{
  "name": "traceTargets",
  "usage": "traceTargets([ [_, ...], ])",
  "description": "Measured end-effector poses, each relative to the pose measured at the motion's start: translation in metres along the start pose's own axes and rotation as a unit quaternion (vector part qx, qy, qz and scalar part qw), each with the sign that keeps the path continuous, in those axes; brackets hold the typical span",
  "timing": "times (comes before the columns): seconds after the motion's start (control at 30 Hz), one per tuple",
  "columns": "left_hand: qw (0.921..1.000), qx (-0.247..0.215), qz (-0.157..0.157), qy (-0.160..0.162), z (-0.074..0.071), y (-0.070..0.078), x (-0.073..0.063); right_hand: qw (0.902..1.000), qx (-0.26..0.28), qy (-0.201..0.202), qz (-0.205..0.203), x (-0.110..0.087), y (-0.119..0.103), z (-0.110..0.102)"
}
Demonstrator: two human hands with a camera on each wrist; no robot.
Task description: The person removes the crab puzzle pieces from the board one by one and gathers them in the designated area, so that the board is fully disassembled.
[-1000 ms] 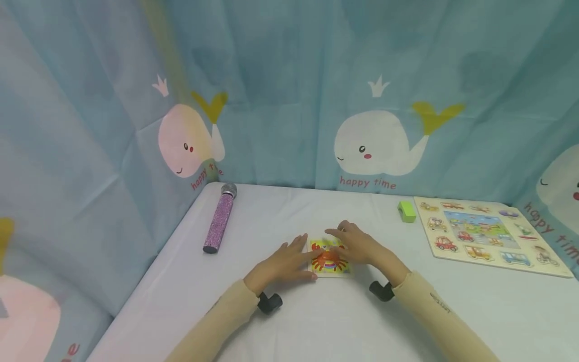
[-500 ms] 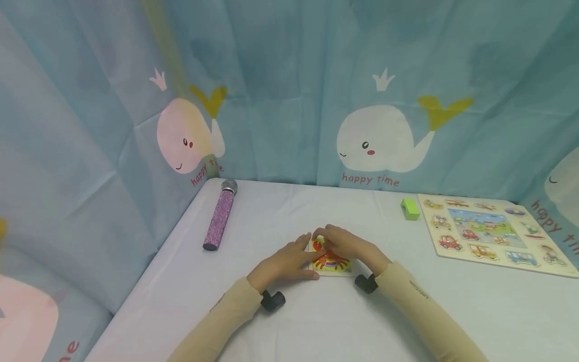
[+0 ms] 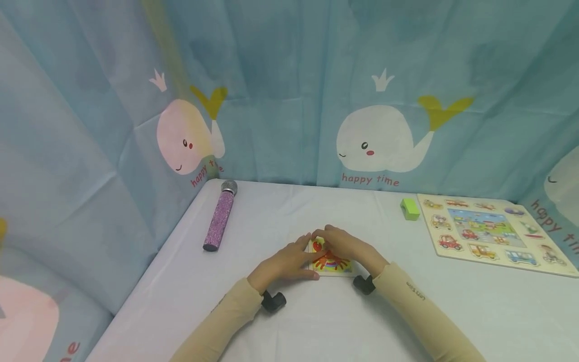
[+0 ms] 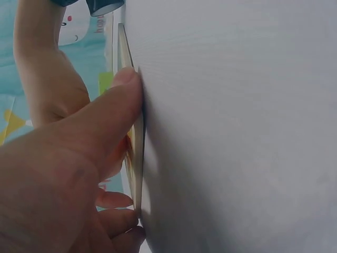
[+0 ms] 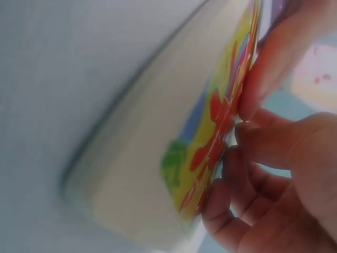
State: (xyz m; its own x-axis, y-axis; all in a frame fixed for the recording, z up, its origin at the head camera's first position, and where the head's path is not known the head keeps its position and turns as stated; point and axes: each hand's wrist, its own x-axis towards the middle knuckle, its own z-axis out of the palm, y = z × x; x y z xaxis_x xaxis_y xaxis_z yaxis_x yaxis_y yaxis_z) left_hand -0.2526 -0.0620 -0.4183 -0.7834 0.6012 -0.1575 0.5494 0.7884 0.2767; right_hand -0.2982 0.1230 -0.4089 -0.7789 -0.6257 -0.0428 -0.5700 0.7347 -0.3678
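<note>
A small square wooden crab puzzle (image 3: 333,265) lies on the white table in the head view, an orange crab with a rainbow belly on its yellow picture. My left hand (image 3: 289,261) holds it by its borders. The left thumb (image 4: 124,89) presses the near edge, other fingertips sit at the far left side, and the index finger reaches over the crab. Bent fingers and thumb of my right hand (image 3: 346,245) meet on the picture's upper right, covering part of the crab. In the right wrist view those fingertips (image 5: 216,203) touch the coloured face; what lies beneath them is hidden.
A purple glittery microphone (image 3: 219,221) lies at the back left. Towards the back right are a green block (image 3: 410,209) and a large wooden vehicle puzzle board (image 3: 452,229). A blue whale-print curtain (image 3: 280,136) hangs behind the white table (image 3: 312,327).
My right hand has moved left and lower onto the crab puzzle, its fingers bending in over the picture. The left hand keeps its place. The head view has shifted slightly.
</note>
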Motion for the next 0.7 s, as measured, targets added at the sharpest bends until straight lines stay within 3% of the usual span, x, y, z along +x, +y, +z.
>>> traceTargets([
  [0.2,1.0,0.009,0.0,-0.001,0.0017,-0.0006,0.0016,0.9999,-0.002,-0.002,0.016,0.0007,0.0015,0.0036],
  [0.57,1.0,-0.001,-0.004,-0.001,0.0038,-0.0002,0.0011,0.9986,0.031,0.032,-0.029,-0.0026,0.0073,0.0049],
  [0.7,1.0,-0.002,-0.001,0.004,0.0041,-0.0014,0.0001,0.9967,0.048,0.066,-0.003,-0.0007,0.0093,0.0053],
])
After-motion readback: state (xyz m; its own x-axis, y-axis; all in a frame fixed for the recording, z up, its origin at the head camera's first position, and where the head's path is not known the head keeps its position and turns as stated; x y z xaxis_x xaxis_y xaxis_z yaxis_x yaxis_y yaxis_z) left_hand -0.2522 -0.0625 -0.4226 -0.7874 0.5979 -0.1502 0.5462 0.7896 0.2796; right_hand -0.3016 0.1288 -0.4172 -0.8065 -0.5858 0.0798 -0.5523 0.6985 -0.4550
